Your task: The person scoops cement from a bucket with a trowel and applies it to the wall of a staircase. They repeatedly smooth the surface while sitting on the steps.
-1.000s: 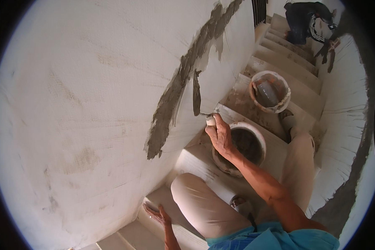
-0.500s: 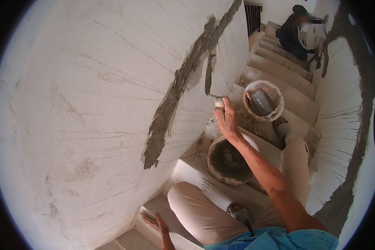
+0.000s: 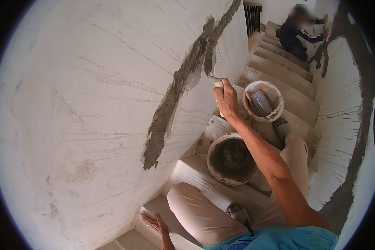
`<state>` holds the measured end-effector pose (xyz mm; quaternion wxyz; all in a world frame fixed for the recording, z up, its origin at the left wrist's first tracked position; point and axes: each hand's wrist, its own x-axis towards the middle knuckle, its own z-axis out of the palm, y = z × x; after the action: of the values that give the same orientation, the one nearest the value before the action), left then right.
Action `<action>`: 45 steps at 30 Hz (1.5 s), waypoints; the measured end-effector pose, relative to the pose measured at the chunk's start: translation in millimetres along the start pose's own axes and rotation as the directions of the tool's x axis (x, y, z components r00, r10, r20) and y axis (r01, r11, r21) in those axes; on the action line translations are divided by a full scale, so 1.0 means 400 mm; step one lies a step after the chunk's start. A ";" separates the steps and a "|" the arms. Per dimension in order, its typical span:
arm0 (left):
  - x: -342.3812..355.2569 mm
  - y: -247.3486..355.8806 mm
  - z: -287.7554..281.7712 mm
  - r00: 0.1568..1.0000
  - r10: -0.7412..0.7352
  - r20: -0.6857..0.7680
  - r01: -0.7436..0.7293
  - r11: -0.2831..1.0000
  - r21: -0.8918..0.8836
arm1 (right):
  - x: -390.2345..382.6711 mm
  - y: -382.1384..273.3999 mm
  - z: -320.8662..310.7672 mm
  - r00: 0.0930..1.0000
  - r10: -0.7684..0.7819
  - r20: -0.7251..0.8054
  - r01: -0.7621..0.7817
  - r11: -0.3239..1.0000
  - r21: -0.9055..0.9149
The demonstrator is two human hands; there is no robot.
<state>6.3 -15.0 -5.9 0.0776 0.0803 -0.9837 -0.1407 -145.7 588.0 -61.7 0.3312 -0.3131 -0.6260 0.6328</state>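
My right hand [image 3: 226, 99] is wrapped around the pale handle of a trowel [image 3: 218, 84]. Its blade, seen nearly edge-on, meets the white wall [image 3: 108, 104] at the lower end of a narrow strip of wet grey mortar [image 3: 210, 62]. Left of that strip, a longer, rough band of mortar [image 3: 171, 100] slants across the wall. At the lower left, my left hand [image 3: 155, 224] is open with fingers spread, beside the foot of the wall and a stair step. It holds nothing; whether it touches the step, I cannot tell.
A wide tub of grey mortar [image 3: 232, 160] stands on the stairs below my right forearm. Beyond it is a white bucket [image 3: 263, 101] with a grey object inside. Farther along the stairs [image 3: 279, 75], another person [image 3: 298, 33] crouches at the right wall, which carries a dark mortar band [image 3: 358, 125].
My right hand has moved up along the wall with the trowel, lengthening my arm's reach. The left hand stays put. The other person's arm has shifted up the right wall.
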 end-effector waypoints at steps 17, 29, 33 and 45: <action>0.000 0.014 -0.003 1.000 -0.001 0.006 0.001 1.000 -0.005 | -0.061 -0.158 0.033 0.992 -0.059 0.113 0.101 0.906 -0.410; 0.003 0.015 -0.001 0.999 -0.034 0.011 0.034 0.999 0.004 | -0.012 -0.105 -0.063 0.948 0.268 0.174 -0.307 0.915 0.264; 0.002 0.000 0.000 1.000 0.001 -0.005 -0.001 1.000 0.011 | 0.031 -0.088 -0.051 0.956 0.246 0.159 -0.281 0.923 0.263; -0.003 0.029 -0.005 1.000 -0.007 0.000 0.007 1.000 0.009 | 0.061 -0.026 -0.019 0.989 0.021 0.144 -0.027 0.999 0.043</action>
<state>6.2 -4.5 -0.8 0.0770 0.0841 -0.9841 -0.1365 -153.6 612.3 -51.0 0.2846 -0.2670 -0.6301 0.6713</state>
